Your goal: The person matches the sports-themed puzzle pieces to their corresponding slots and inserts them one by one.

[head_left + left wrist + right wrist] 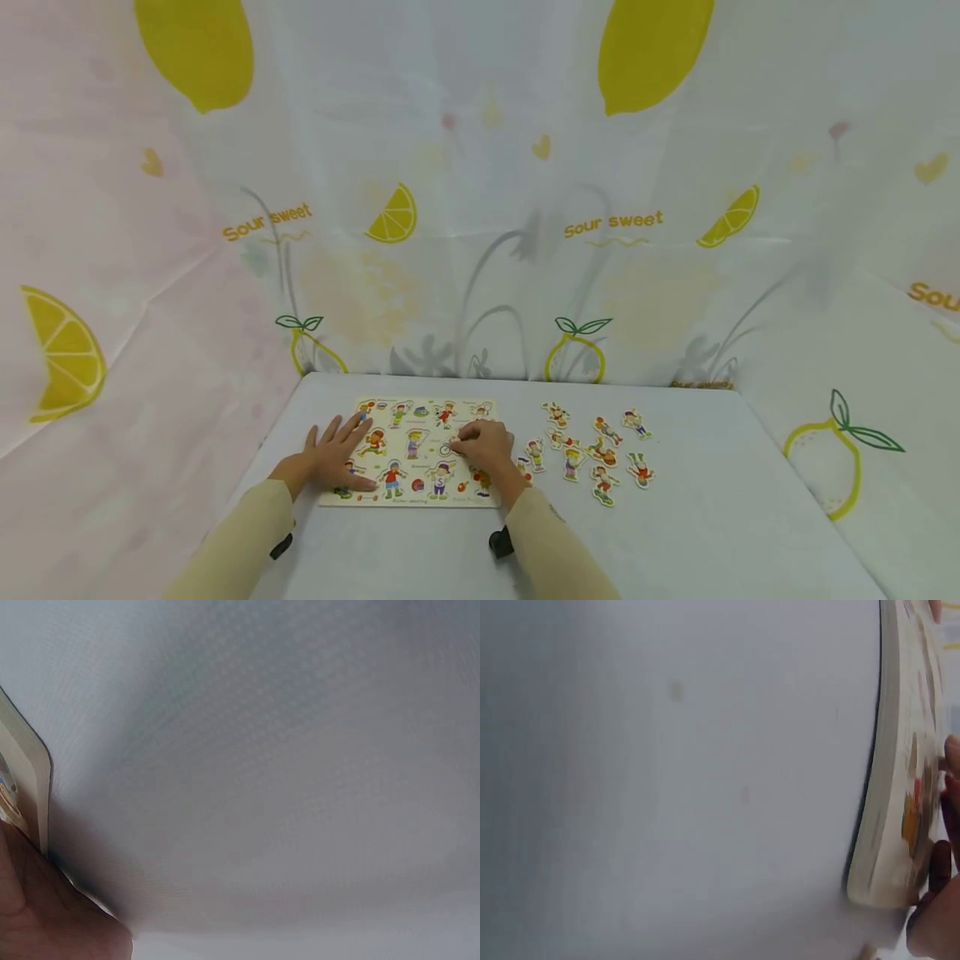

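Note:
A pale puzzle board [408,502] with coloured sports figures lies on the white table. My left hand [330,457] rests flat on its left part, fingers spread, covering some pictures. In the left wrist view, part of that hand [52,915] is beside the board's edge [37,780]. On the board's right part, my right hand [486,448] pinches a small puzzle piece, mostly hidden by the fingers, beside a printed bicycle [446,447]. Only some fingers and the heel of the right hand [937,915] show in the right wrist view, over the board [889,795].
Several loose figure pieces lie right of the board, among them one in purple [572,464], one in red and green [602,486] and one farther back [636,423]. White cloth [480,333] printed with lemons hangs behind the table [712,500].

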Demonstrator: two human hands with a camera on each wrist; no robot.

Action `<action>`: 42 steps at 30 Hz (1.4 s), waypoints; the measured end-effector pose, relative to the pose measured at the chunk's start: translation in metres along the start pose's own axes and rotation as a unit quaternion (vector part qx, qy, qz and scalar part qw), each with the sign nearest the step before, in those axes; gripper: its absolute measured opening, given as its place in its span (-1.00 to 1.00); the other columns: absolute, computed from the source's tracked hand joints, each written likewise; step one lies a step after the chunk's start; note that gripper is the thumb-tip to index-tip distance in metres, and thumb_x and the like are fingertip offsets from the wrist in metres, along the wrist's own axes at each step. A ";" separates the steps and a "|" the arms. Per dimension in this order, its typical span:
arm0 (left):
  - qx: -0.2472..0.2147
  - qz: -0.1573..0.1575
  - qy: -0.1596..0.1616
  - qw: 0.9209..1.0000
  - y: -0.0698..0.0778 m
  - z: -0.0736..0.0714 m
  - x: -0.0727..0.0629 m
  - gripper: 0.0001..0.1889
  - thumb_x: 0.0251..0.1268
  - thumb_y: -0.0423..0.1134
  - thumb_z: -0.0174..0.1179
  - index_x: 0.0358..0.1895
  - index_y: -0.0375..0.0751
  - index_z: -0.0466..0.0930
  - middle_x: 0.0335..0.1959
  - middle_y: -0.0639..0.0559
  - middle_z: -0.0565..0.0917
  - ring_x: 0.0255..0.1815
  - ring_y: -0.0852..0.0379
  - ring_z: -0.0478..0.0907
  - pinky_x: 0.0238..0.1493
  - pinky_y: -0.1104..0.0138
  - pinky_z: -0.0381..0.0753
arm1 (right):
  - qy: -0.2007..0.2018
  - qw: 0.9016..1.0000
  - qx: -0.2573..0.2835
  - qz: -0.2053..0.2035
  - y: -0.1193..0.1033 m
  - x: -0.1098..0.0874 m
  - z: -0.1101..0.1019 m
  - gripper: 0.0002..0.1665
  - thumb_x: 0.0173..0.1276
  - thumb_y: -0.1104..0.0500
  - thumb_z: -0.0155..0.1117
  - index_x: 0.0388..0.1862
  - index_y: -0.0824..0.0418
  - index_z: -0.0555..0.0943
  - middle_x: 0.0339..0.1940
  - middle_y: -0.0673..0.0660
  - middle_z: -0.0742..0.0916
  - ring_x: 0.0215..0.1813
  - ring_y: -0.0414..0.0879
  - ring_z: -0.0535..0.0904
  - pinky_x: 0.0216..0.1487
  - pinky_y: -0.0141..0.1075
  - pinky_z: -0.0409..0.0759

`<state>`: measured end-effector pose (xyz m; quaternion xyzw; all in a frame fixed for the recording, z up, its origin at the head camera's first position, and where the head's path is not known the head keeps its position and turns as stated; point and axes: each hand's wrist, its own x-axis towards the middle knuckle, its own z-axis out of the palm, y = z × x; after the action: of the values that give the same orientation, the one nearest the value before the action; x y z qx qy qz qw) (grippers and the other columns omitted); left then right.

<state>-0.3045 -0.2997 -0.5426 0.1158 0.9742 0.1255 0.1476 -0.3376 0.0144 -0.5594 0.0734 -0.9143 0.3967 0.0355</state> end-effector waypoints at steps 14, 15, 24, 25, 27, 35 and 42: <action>0.020 -0.009 -0.001 1.000 -0.012 0.018 0.017 0.41 -0.31 0.70 0.17 0.62 0.00 -0.20 0.65 -0.14 -0.27 0.60 -0.41 -0.38 0.37 -0.43 -0.52 | -0.007 0.985 -0.125 -0.115 0.012 0.008 -0.015 -0.13 0.40 -0.32 0.10 0.53 0.11 0.26 0.56 0.25 0.26 0.45 0.26 0.30 0.38 0.21 0.25; 0.023 -0.007 -0.003 1.000 -0.012 0.018 0.017 0.41 -0.31 0.71 0.16 0.62 0.01 -0.21 0.65 -0.13 -0.28 0.60 -0.40 -0.39 0.37 -0.43 -0.53 | -0.011 0.981 -0.151 -0.124 0.016 0.008 -0.015 -0.06 0.39 -0.36 0.07 0.58 0.07 0.15 0.61 0.24 0.17 0.48 0.26 0.25 0.41 0.20 0.22; 0.013 -0.006 -0.029 0.999 0.000 0.002 0.008 0.41 -0.28 0.68 0.17 0.62 -0.02 -0.24 0.64 -0.18 -0.31 0.59 -0.43 -0.42 0.36 -0.44 -0.55 | -0.017 0.963 -0.241 -0.122 0.036 0.010 -0.037 0.03 0.37 -0.45 -0.03 0.65 -0.07 -0.09 0.65 0.28 -0.09 0.61 0.24 -0.02 0.52 0.24 -0.01; 0.015 -0.009 -0.032 0.999 0.001 0.000 0.007 0.42 -0.27 0.66 0.20 0.62 -0.04 -0.23 0.64 -0.20 -0.30 0.58 -0.44 -0.41 0.36 -0.44 -0.53 | -0.019 0.961 -0.249 -0.118 0.036 0.010 -0.040 0.03 0.38 -0.46 -0.05 0.65 -0.08 -0.11 0.65 0.28 -0.10 0.62 0.24 -0.04 0.52 0.25 -0.02; 0.017 -0.013 -0.032 0.999 0.000 -0.002 0.003 0.41 -0.25 0.64 0.23 0.61 -0.08 -0.22 0.64 -0.22 -0.28 0.58 -0.46 -0.39 0.36 -0.45 -0.51 | -0.018 0.960 -0.257 -0.111 0.036 0.010 -0.045 0.02 0.39 -0.46 -0.07 0.65 -0.08 -0.11 0.66 0.27 -0.11 0.62 0.24 -0.04 0.53 0.25 -0.03; 0.018 -0.013 -0.025 0.999 -0.004 -0.002 -0.009 0.38 -0.22 0.61 0.25 0.61 -0.11 -0.18 0.63 -0.26 -0.25 0.56 -0.51 -0.33 0.34 -0.48 -0.46 | -0.003 0.970 -0.224 -0.090 0.046 0.014 -0.044 -0.01 0.43 -0.43 -0.10 0.65 -0.01 -0.07 0.65 0.30 -0.15 0.61 0.29 -0.03 0.52 0.29 -0.08; 0.016 -0.002 -0.017 1.000 -0.004 -0.001 -0.003 0.38 -0.21 0.64 0.20 0.61 -0.08 -0.20 0.64 -0.21 -0.26 0.58 -0.46 -0.35 0.37 -0.44 -0.47 | 0.019 0.970 -0.234 -0.064 0.053 0.019 -0.054 0.04 0.36 -0.50 -0.08 0.65 -0.07 -0.08 0.66 0.26 -0.15 0.61 0.25 -0.01 0.53 0.26 -0.10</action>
<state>-0.3032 -0.3045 -0.5420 0.1182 0.9736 0.1073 0.1628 -0.3642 0.0874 -0.5583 0.1137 -0.9743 0.1695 0.0948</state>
